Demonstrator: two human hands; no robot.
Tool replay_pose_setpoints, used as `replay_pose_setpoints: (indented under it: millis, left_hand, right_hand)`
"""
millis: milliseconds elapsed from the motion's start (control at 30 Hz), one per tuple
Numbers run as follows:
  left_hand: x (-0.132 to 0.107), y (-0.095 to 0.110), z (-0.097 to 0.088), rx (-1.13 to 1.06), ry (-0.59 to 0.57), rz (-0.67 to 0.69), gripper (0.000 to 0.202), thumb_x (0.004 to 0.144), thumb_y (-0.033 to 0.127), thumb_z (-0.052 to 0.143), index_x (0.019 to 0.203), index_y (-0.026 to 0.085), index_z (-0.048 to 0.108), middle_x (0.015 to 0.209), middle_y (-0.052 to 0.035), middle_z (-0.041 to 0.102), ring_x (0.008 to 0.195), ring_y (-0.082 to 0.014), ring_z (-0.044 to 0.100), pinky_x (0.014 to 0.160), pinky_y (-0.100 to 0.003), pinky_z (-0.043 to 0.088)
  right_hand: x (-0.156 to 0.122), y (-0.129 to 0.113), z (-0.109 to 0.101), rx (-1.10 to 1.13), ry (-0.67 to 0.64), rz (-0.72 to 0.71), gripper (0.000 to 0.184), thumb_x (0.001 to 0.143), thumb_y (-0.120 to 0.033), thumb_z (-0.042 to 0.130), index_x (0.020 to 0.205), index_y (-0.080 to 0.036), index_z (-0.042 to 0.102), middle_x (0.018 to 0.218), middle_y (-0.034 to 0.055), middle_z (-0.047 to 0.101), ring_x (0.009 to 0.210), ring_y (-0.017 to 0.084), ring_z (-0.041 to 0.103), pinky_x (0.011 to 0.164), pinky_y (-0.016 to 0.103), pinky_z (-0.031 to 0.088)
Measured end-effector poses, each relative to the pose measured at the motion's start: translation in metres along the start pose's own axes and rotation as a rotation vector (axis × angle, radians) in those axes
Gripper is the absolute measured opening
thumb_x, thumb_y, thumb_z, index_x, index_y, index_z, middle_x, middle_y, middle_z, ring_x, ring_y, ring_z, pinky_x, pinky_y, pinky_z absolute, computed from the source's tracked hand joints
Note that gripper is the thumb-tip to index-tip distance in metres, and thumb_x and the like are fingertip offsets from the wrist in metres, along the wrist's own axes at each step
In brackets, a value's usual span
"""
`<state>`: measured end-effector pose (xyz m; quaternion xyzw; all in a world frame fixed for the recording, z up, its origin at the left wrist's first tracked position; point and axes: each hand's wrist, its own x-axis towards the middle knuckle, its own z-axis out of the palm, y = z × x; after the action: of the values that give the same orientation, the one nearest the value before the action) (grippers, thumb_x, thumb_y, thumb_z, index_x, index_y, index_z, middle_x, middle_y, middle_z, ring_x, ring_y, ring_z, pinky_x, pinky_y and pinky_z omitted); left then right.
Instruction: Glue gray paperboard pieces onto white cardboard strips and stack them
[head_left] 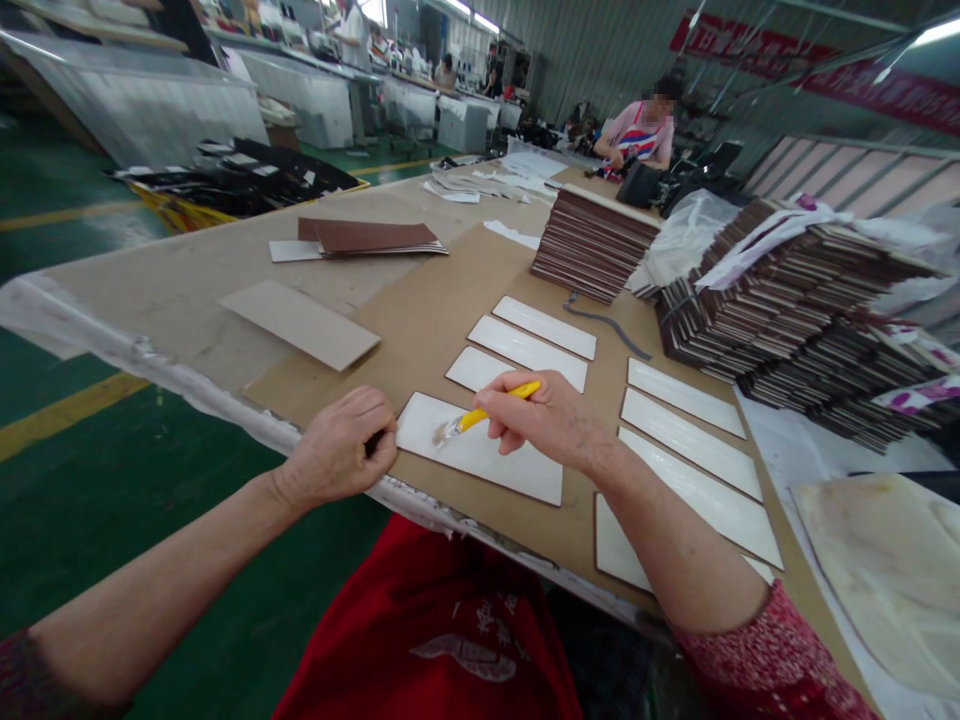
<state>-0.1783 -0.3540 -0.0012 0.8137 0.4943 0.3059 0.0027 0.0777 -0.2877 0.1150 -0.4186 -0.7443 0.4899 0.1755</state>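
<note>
My right hand (536,415) grips a paintbrush (480,413) with a yellow handle. Its bristles rest on a white rectangular panel (495,470) with a dark edge, lying near the table's front edge. At the left end of that panel is my left hand (349,440), its fingers curled closed against the corner; whether they pinch it is hidden. Beyond lie several similar white panels (544,328) in a column, one partly covered by my right hand. Another column of white panels (694,440) lies to the right, partly behind my right forearm.
Stacks of brown panels (592,240) and a larger bundled pile (787,300) stand at the back right. A grey board (300,322) and brown strips (375,237) lie at left. A dark strip (607,325) is near the stack. A co-worker (637,130) is across the table.
</note>
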Motion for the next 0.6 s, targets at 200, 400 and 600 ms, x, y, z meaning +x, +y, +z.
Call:
replay_pose_setpoints:
  millis: [200,400,600]
  left_hand:
    - [0.000,0.001,-0.001,0.008,0.001,-0.009,0.011,0.080,0.010,0.054,0.080,0.020,0.053,0.081,-0.0056,0.056,0.079,-0.0219,0.053,0.074,-0.038,0.046]
    - [0.000,0.000,0.000,0.022,0.005,-0.014,0.010,0.078,0.011,0.055,0.079,0.020,0.053,0.083,-0.0063,0.058,0.082,-0.0230,0.056,0.077,-0.038,0.048]
    - [-0.001,-0.001,0.001,0.031,0.008,-0.019,0.010,0.079,0.012,0.056,0.079,0.021,0.052,0.084,-0.0062,0.059,0.083,-0.0234,0.058,0.078,-0.039,0.048]
  right_hand:
    - [0.009,0.007,0.005,0.062,0.087,-0.005,0.023,0.092,-0.037,0.059,0.080,-0.020,0.069,0.068,-0.0003,0.071,0.054,0.011,0.068,0.050,0.017,0.048]
    - [-0.007,0.023,-0.012,-0.048,0.086,0.091,0.025,0.092,-0.035,0.058,0.076,-0.019,0.068,0.064,0.0003,0.070,0.050,0.012,0.066,0.048,0.019,0.047]
    - [-0.056,0.040,-0.054,-0.094,0.107,0.208,0.028,0.092,-0.042,0.061,0.079,-0.019,0.070,0.068,0.0015,0.072,0.052,0.012,0.066,0.051,0.021,0.049]
